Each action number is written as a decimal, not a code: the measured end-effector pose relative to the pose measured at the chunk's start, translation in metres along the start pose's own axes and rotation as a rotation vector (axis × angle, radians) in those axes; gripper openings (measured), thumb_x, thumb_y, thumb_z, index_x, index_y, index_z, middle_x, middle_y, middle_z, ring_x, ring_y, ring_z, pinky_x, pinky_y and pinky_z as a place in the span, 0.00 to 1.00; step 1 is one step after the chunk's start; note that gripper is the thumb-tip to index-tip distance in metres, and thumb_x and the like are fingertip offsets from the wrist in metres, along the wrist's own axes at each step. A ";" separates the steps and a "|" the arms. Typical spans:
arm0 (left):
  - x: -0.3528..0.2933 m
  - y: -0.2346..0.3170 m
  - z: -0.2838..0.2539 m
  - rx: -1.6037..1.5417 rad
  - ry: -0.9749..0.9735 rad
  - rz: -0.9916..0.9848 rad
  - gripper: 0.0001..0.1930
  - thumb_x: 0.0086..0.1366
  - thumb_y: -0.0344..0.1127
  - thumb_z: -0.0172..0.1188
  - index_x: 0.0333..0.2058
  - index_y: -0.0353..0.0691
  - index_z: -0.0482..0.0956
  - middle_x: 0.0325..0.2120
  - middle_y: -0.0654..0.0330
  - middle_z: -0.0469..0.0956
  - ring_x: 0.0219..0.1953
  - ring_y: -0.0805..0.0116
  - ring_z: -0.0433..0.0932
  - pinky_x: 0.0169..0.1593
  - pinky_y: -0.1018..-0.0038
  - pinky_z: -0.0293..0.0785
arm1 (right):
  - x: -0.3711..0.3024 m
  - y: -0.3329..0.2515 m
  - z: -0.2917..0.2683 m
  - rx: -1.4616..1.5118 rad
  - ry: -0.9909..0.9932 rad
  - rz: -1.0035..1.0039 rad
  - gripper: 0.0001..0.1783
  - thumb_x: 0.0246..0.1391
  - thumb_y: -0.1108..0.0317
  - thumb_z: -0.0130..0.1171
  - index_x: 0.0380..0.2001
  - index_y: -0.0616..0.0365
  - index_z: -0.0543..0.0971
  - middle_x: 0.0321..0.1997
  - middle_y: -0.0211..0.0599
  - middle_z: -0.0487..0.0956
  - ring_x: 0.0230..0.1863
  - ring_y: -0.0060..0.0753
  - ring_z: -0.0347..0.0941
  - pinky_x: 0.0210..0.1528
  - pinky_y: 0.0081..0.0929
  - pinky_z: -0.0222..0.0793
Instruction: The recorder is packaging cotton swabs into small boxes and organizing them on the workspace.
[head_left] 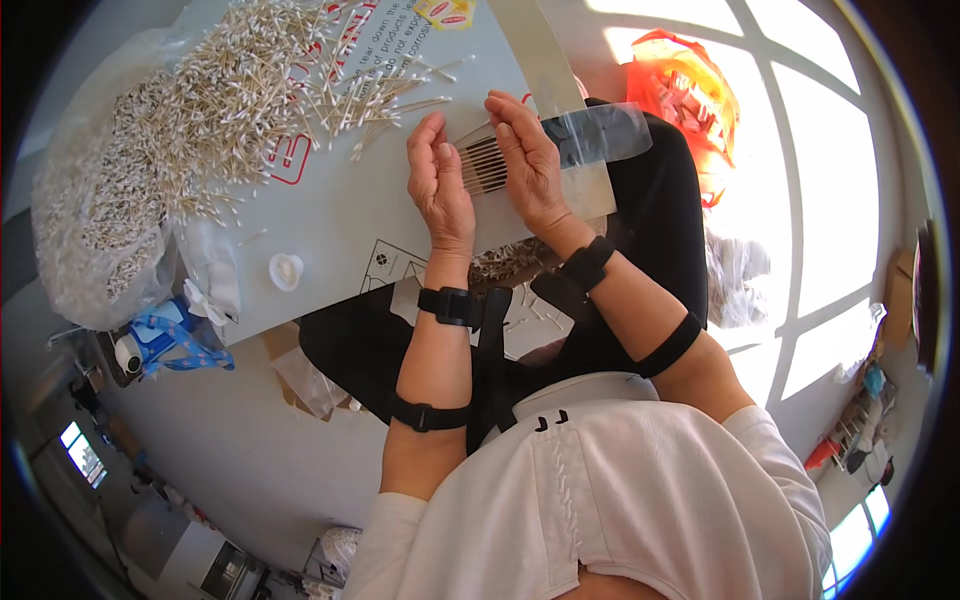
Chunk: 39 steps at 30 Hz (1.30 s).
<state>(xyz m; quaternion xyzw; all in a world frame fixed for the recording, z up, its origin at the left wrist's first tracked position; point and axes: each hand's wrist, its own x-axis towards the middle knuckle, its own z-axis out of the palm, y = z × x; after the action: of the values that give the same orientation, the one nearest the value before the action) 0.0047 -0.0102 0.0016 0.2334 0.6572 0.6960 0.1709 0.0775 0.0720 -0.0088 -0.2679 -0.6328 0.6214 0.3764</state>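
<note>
A neat row of cotton swabs point(484, 166) lies side by side between my two hands over the near right part of the table. My left hand point(440, 185) cups the swabs' left ends, its fingers together and slightly bent. Facing it, my right hand point(528, 165) presses at their right ends, its fingers pointing away from me. The palms are turned inward, so the swab tips are hidden. Just right of my right hand, a flat clear plastic bag point(610, 133) sticks out past the table edge. A large loose heap of cotton swabs point(235, 95) lies at the far left.
The heap spills from a big clear bag point(75, 240) on the grey printed tabletop point(345, 225). Nearer stand a small white round piece point(286, 271) and a blue-and-white bottle point(160, 335). More swabs point(505, 262) lie below the table edge. An orange bag point(680, 100) sits on the floor, right.
</note>
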 end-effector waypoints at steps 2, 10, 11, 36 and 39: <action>-0.001 0.000 0.001 -0.013 -0.004 -0.012 0.20 0.72 0.38 0.46 0.56 0.31 0.68 0.57 0.52 0.68 0.59 0.62 0.66 0.65 0.66 0.58 | 0.000 -0.001 0.000 -0.022 -0.014 -0.002 0.16 0.66 0.73 0.45 0.54 0.65 0.72 0.60 0.40 0.70 0.59 0.29 0.67 0.63 0.23 0.61; -0.002 0.000 0.000 -0.196 0.209 0.013 0.27 0.73 0.47 0.43 0.59 0.28 0.62 0.58 0.46 0.65 0.62 0.59 0.63 0.67 0.62 0.55 | 0.026 -0.007 -0.006 -0.168 -0.035 -0.143 0.15 0.64 0.70 0.49 0.51 0.66 0.73 0.56 0.47 0.74 0.56 0.39 0.71 0.57 0.27 0.65; -0.004 0.000 0.003 -0.201 0.196 0.014 0.28 0.73 0.47 0.43 0.59 0.28 0.62 0.59 0.46 0.63 0.63 0.59 0.62 0.68 0.62 0.54 | 0.023 -0.009 -0.004 -0.167 -0.036 -0.143 0.15 0.64 0.70 0.49 0.51 0.66 0.73 0.56 0.47 0.74 0.56 0.39 0.71 0.57 0.27 0.65; -0.018 0.005 -0.025 0.348 0.082 0.195 0.27 0.69 0.44 0.51 0.60 0.33 0.63 0.60 0.48 0.63 0.64 0.52 0.61 0.67 0.57 0.54 | 0.001 -0.007 -0.043 0.133 0.065 0.162 0.13 0.64 0.72 0.49 0.48 0.68 0.76 0.50 0.36 0.77 0.50 0.25 0.74 0.55 0.21 0.69; -0.033 0.014 -0.022 1.002 -0.180 0.337 0.33 0.65 0.47 0.55 0.64 0.38 0.58 0.65 0.49 0.57 0.68 0.51 0.54 0.67 0.50 0.49 | -0.007 -0.011 -0.058 0.101 0.020 0.223 0.08 0.61 0.76 0.52 0.41 0.66 0.78 0.42 0.31 0.78 0.42 0.20 0.74 0.45 0.20 0.71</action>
<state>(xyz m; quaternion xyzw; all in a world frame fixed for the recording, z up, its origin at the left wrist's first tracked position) 0.0214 -0.0477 0.0115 0.4475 0.8450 0.2921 -0.0196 0.1301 0.0994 -0.0019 -0.3237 -0.5631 0.6878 0.3242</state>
